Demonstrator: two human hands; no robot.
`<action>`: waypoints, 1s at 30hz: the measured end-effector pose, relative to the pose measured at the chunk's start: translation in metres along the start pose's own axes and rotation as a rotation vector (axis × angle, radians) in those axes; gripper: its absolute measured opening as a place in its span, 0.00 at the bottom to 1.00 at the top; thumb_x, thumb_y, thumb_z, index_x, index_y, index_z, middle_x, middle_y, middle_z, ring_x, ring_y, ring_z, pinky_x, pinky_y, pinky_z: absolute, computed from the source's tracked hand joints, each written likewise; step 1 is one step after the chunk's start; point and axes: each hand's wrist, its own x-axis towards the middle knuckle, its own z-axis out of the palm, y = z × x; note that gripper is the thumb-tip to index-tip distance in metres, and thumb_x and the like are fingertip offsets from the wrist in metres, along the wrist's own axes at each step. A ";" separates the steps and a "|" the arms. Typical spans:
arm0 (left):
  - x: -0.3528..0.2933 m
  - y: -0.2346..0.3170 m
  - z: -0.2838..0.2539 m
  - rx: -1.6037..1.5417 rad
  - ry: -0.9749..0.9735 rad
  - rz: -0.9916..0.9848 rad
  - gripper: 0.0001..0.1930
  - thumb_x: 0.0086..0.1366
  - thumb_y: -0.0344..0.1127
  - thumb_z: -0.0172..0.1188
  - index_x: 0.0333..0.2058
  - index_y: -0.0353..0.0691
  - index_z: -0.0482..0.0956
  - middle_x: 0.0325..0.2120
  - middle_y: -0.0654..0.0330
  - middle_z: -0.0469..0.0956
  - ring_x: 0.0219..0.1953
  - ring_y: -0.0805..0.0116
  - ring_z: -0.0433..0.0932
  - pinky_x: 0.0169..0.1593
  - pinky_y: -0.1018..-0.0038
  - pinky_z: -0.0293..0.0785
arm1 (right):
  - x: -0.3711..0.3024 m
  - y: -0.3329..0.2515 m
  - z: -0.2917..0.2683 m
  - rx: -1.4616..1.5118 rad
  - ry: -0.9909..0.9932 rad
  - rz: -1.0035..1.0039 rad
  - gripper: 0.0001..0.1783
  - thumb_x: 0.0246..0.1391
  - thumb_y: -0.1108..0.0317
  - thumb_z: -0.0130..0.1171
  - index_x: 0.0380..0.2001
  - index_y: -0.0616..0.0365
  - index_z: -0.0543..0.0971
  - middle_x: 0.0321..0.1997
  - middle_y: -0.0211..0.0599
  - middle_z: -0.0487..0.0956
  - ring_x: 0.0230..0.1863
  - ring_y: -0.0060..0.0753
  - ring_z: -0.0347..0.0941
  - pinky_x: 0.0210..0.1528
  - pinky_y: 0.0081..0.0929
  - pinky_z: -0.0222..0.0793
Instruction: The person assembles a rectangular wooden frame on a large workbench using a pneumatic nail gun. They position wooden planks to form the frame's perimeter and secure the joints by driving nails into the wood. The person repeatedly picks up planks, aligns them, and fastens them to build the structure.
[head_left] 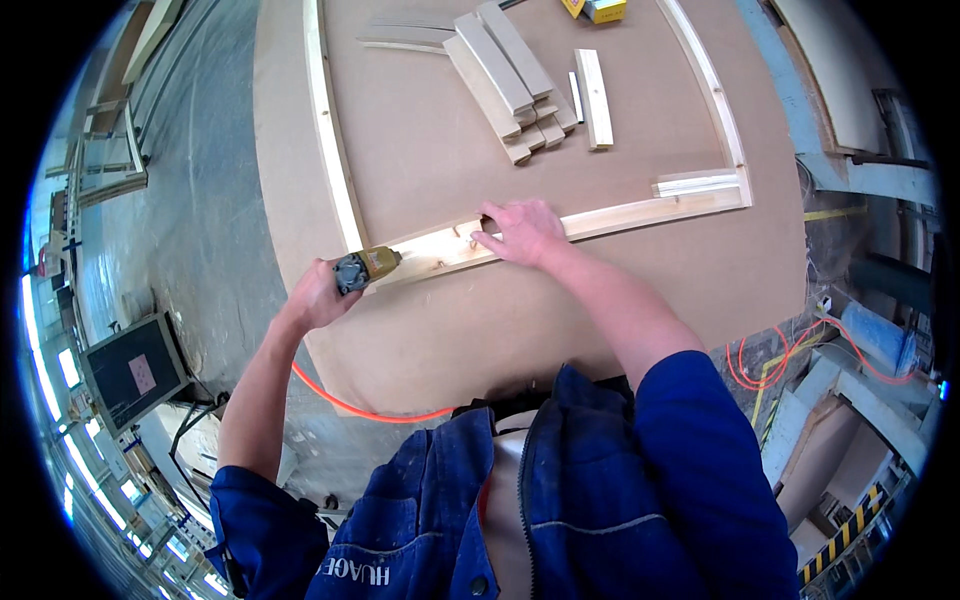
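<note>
A nail gun (367, 269) with a dark body and yellow-brown nose is gripped in my left hand (318, 294). Its nose points right, at the near left corner of a pale wooden frame (640, 215). Along the inner side of the near rail lies a short wooden block (440, 243). My right hand (524, 232) is closed about the block's right end, thumb and forefinger on either side of it, and leans on the rail. Both lie on a large brown board (420, 340). My left fingers partly hide the tool's handle.
Inside the frame are a pile of brown strips (505, 80), a loose pale stick (593, 100) and a yellow box (605, 10). Another short block (697, 184) sits in the right corner. An orange hose (370, 412) curves past the board's near edge. A dark screen (135, 372) stands left.
</note>
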 end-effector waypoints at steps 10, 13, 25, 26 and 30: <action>0.030 0.058 -0.002 -0.027 -0.149 0.007 0.12 0.55 0.32 0.67 0.35 0.31 0.81 0.27 0.41 0.82 0.32 0.41 0.82 0.41 0.55 0.80 | -0.002 0.000 -0.001 0.055 0.002 -0.007 0.25 0.65 0.40 0.53 0.53 0.45 0.76 0.41 0.41 0.85 0.49 0.49 0.81 0.54 0.45 0.71; 0.037 0.066 0.005 -0.019 -0.175 0.006 0.12 0.54 0.31 0.67 0.36 0.32 0.81 0.26 0.41 0.82 0.32 0.41 0.82 0.41 0.56 0.81 | -0.003 0.001 -0.001 0.078 0.006 0.001 0.25 0.65 0.40 0.53 0.52 0.45 0.76 0.41 0.42 0.85 0.49 0.50 0.81 0.54 0.44 0.71; 0.047 0.071 0.015 -0.034 -0.155 0.038 0.13 0.53 0.31 0.67 0.37 0.30 0.81 0.26 0.41 0.82 0.33 0.41 0.82 0.42 0.55 0.81 | -0.002 0.001 0.001 0.068 0.015 0.001 0.24 0.63 0.39 0.55 0.50 0.46 0.77 0.40 0.42 0.85 0.48 0.50 0.81 0.53 0.45 0.72; 0.047 0.071 0.015 -0.027 -0.157 0.037 0.13 0.53 0.31 0.67 0.37 0.30 0.81 0.26 0.41 0.82 0.33 0.41 0.82 0.42 0.55 0.81 | -0.002 0.001 0.000 0.065 0.015 0.003 0.24 0.63 0.39 0.55 0.50 0.46 0.77 0.40 0.42 0.85 0.48 0.50 0.81 0.53 0.45 0.72; 0.046 0.076 0.013 -0.017 -0.177 0.011 0.14 0.54 0.31 0.67 0.39 0.31 0.81 0.27 0.40 0.82 0.34 0.40 0.82 0.42 0.55 0.81 | -0.002 -0.002 -0.004 0.057 -0.014 0.019 0.25 0.64 0.39 0.55 0.51 0.45 0.77 0.40 0.41 0.85 0.49 0.50 0.81 0.55 0.44 0.72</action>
